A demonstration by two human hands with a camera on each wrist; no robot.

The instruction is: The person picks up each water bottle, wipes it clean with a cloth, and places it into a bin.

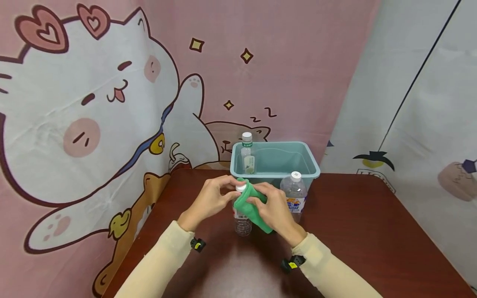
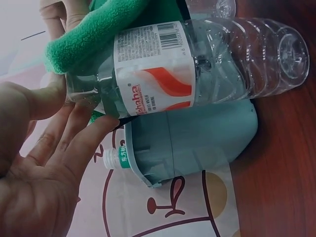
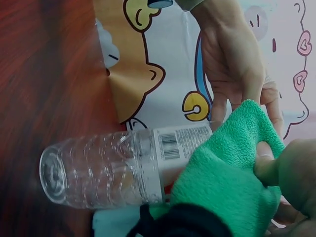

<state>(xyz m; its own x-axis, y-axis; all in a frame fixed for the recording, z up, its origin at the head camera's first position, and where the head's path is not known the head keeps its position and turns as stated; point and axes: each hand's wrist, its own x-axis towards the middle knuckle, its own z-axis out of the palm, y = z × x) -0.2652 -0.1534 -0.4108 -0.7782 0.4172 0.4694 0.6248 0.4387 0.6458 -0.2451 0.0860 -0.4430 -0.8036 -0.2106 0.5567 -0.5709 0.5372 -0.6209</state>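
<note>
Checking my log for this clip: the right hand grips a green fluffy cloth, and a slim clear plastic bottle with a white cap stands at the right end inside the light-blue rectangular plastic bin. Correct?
Wrong end: the head view shows the slim bottle at the left end inside the bin. The right hand does grip the green cloth.

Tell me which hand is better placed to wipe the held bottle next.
Probably the right hand: it grips the green cloth, which lies against the bottle. The left hand is at the white cap.
</note>
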